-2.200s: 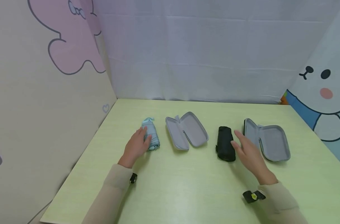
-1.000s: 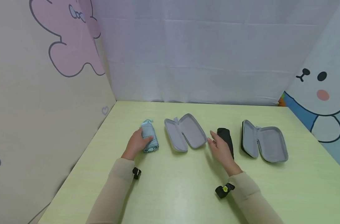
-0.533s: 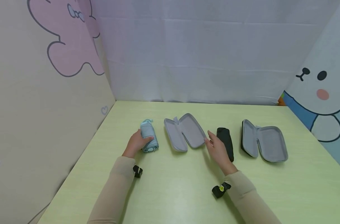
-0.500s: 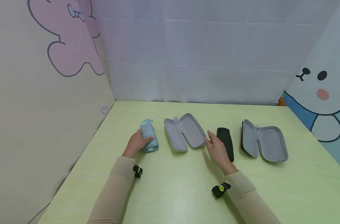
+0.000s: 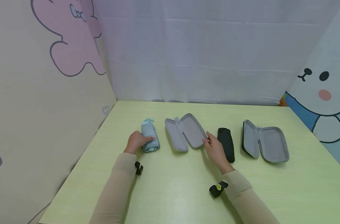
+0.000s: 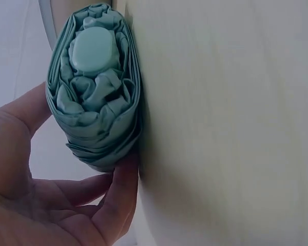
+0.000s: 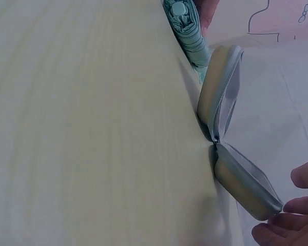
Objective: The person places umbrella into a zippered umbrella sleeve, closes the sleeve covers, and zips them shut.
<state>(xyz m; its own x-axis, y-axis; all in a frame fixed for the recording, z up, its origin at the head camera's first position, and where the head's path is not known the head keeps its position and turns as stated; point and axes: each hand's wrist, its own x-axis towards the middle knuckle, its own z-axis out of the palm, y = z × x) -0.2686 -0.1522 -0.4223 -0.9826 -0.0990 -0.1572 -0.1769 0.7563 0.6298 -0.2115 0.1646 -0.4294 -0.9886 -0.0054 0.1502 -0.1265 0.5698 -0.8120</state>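
My left hand [image 5: 136, 141] grips a folded light-blue umbrella [image 5: 150, 137] lying on the table, its thumb across the top and fingers round the far side. The left wrist view shows the umbrella's end [image 6: 95, 48] with its pale button, between thumb and fingers. To its right lies an unzipped case [image 5: 196, 133], spread open with a grey lining. My right hand [image 5: 216, 152] is at that case's right edge. In the right wrist view, its fingertips touch the rim of the case [image 7: 246, 187], while the thumb stands apart from it.
Just right of my right hand lies a black rolled bundle [image 5: 226, 144], like a folded umbrella. Farther right a second open case [image 5: 273, 144], dark outside and grey inside, stands on the pale yellow-green table [image 5: 170, 186]. A white sheet [image 5: 203, 56] hangs behind.
My right hand has moved left from beside the black bundle to the first case's right edge. My left hand has settled its grip on the light-blue umbrella, which stays in place.
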